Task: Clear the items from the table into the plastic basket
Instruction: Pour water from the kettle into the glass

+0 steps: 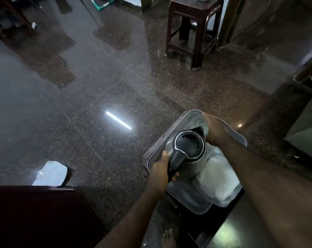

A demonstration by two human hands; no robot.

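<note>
- The left hand has its grip wrapped round the black handle of an electric kettle, fingers curled under the handle and thumb up near the lid.
- The right hand lies against the far side of the kettle by its spout; its fingers run behind the body and are hidden, so I cannot tell whether that grip grasps the kettle or only steadies it.
- The kettle has a dull metal body, a round black lid with a bright rim, and a pointed black spout turned away from the person.
- It is held upright over the plastic basket, partly inside its rim; whether its base touches anything below is hidden.
- The basket is grey with perforated walls and stands on the floor; its near-right part is covered by the right forearm.
- A pale, crumpled plastic bag lies in the basket just beside the kettle; its contents are hard to make out.
- The floor is dark speckled stone with a bright strip of reflected light.
- A brown stool stands well apart at the top.
- A bare foot shows at the bottom edge, cut off.
</note>
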